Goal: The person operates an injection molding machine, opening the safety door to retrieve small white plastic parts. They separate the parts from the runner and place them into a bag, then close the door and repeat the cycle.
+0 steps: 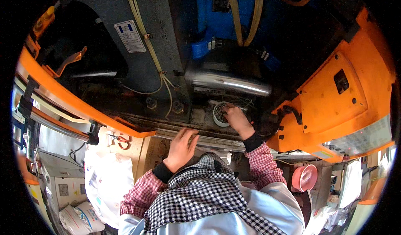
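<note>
A white round bowl (216, 117) full of small grey-dark pieces stands on the machine bed, below a shiny metal bar (234, 83). My right hand (237, 119) reaches into it from the right, fingers closed together at the pieces. Whatever the fingertips hold is hidden among the contents. Near the machine's front rail (209, 141), my left hand (182, 147) is raised with slightly bent fingers apart, and nothing shows in it.
Orange machine guards curve along the left (79, 99) and right (334, 93), the right one carrying a button panel (363, 137). Large bolts (178, 106) and thin hoses (154, 55) sit ahead. Behind are white sacks (81, 218) and a pink bucket (297, 179).
</note>
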